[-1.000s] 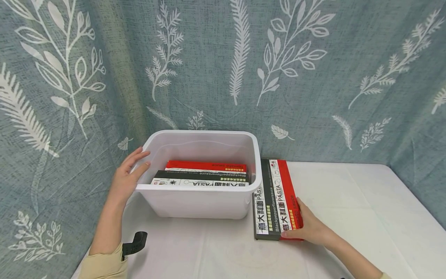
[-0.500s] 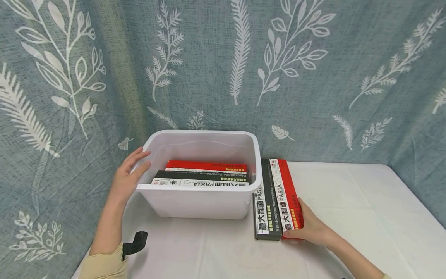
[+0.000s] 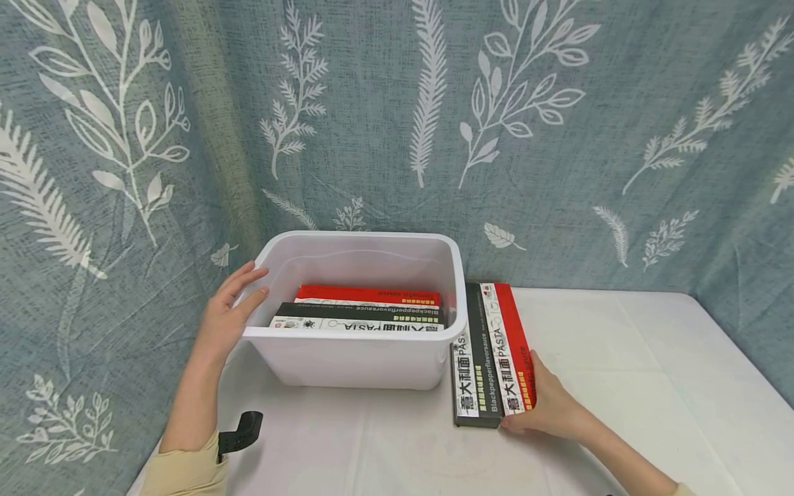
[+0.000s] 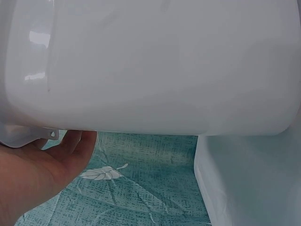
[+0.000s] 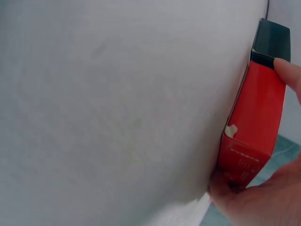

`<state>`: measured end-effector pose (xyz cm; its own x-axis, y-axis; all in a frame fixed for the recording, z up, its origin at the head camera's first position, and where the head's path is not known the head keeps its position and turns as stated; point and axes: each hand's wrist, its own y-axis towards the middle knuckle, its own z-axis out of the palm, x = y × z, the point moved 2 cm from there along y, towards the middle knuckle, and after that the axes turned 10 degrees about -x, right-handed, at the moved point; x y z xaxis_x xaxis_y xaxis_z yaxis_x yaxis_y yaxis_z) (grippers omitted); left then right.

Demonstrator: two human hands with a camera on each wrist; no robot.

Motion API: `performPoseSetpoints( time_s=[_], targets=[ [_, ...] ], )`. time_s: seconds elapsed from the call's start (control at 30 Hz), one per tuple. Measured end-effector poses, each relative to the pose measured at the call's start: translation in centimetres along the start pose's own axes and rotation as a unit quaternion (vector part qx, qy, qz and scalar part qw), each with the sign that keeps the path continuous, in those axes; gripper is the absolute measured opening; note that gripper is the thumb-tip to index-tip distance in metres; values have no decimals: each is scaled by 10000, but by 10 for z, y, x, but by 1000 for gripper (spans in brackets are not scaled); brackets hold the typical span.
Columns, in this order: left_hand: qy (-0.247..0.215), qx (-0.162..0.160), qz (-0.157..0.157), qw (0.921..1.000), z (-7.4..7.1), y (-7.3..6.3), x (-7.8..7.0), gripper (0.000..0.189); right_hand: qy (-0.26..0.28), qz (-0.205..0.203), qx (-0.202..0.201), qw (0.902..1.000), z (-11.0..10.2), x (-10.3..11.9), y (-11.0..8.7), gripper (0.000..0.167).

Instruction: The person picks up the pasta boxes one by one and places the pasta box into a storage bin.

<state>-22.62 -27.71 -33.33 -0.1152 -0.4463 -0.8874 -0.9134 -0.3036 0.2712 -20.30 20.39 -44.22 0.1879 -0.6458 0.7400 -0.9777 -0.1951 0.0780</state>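
Note:
A white plastic bin (image 3: 347,362) stands on the table, with several pasta boxes (image 3: 366,295) inside, red-white and black-white. My left hand (image 3: 227,313) rests on its left rim, fingers and thumb reaching over the edge. The left wrist view shows the bin's outer wall with that hand (image 4: 56,165) at the rim. Right of the bin lie a black-white pasta box (image 3: 476,310) and a red-white pasta box (image 3: 510,317), side by side. My right hand (image 3: 554,404) grips the near end of the red-white box (image 5: 258,103), thumb at one side and fingers at the other.
A white cloth (image 3: 620,386) covers the table. Behind and at both sides hangs a blue-green curtain (image 3: 372,138) with white leaf patterns. A black wrist strap mount (image 3: 242,432) sticks out from the left sleeve. The bin's right rim partly overhangs the black-white box.
The near end of the red-white box has shifted slightly to the right, off the black-white box, together with my right hand. My left hand and the bin have stayed put.

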Motion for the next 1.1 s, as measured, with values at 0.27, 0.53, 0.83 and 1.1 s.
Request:
performPoseSetpoints(
  time_s=[0.27, 0.53, 0.83, 1.1],
  targets=[
    [4, 12, -16, 10000, 0, 0, 1, 52, 221, 150, -50, 9996, 0, -1, -2, 130],
    [5, 52, -17, 10000, 0, -1, 2, 52, 301, 1098, 89, 9935, -6, -1, -12, 124],
    [-91, 22, -20, 10000, 0, -1, 2, 51, 110, 1559, -148, 9876, -15, -4, -18, 114],
    [-109, 0, -23, 9999, -1, -1, 2, 51, 112, 1486, -484, 9876, -25, -2, -21, 107]
  ],
)
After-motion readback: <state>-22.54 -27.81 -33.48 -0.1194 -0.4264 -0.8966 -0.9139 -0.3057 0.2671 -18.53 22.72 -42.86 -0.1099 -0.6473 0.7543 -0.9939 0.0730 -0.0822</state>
